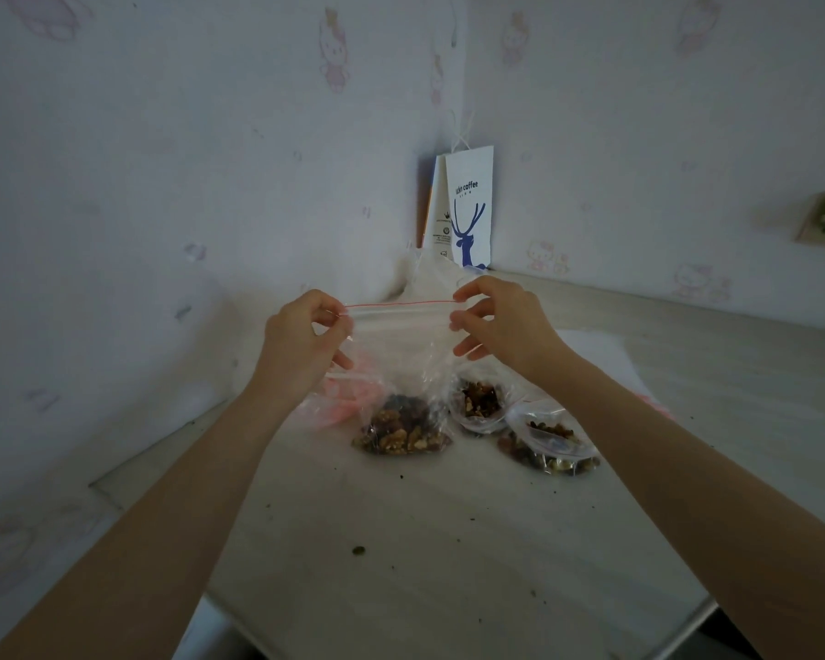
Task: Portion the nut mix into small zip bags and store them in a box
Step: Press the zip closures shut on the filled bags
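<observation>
Zip bag (397,373) hangs between both hands, nut mix (401,433) resting on bench (429,540). Left hand (301,333) and right hand (501,321) each pinch a top corner.

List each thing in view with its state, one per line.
held zip bag, top stretched taut, nut mix at bottom
left hand, pinching its top corner
right hand, pinching the other top corner
middle bag, holds nut mix, set down
right bag, holds nut mix, lying down
paper bag, upright in the corner

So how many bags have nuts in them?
3: the first bag held by the left hand and right hand, a second bag behind it, a third bag at the right. Others may be hidden.
</observation>
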